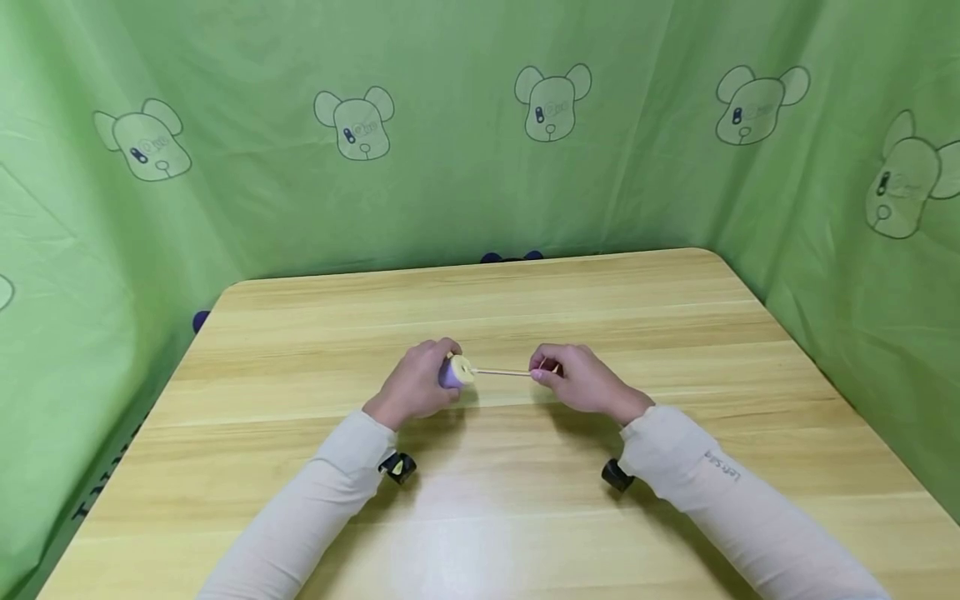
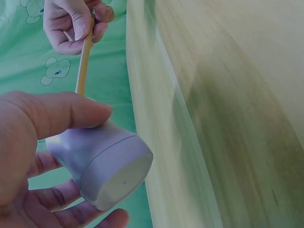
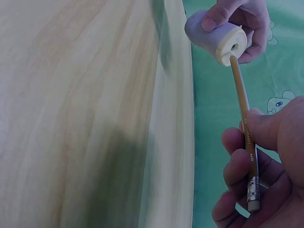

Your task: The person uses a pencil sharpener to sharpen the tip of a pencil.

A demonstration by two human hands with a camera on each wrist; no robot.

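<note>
My left hand (image 1: 420, 379) grips a small purple pencil sharpener (image 2: 111, 159) with a cream end, tilted on its side above the table. Its round hole shows in the right wrist view, on the cream face (image 3: 232, 46). Between thumb and fingers, my right hand (image 1: 581, 379) pinches a yellow pencil (image 3: 244, 107) with a grey eraser at its near end. The pencil points at the sharpener, its far end close to the rim of the hole. Whether that end touches the face, I cannot tell.
Beneath both hands spreads a light wooden table (image 1: 480, 483) with rounded far corners. A green curtain (image 1: 450, 200) printed with bear heads hangs behind it and along both sides. Black wrist cameras sit below each sleeve, the left one (image 1: 399, 467) and the right one (image 1: 617, 476).
</note>
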